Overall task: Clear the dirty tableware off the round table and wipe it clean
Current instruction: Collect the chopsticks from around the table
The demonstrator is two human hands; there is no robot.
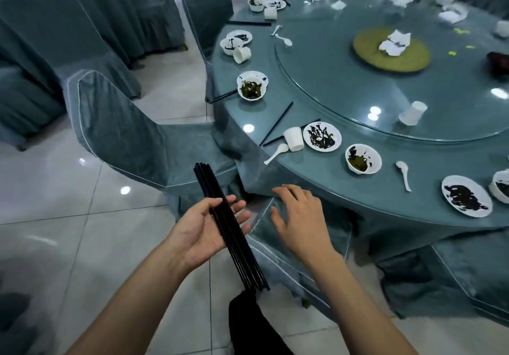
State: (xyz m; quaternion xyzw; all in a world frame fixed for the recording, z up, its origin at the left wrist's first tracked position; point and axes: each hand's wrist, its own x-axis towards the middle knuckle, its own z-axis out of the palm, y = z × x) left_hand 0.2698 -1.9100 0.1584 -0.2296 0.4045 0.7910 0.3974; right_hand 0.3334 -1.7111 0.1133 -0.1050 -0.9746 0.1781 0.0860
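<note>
There is a single view, from a wide-angle camera worn on the person's head. It looks forward and steeply down, so both forearms rise from the bottom edge and the left hand [205, 228] and right hand [298, 217] sit close, low in the centre. The round table [316, 178] curves across the right half, farther off, its far rim near the top edge. Straight lines bow toward the edges.

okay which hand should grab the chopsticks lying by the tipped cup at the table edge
Right. The right hand is open, holds nothing and hovers beside the table, nearer those chopsticks. The left hand already holds a bundle of chopsticks.
</note>
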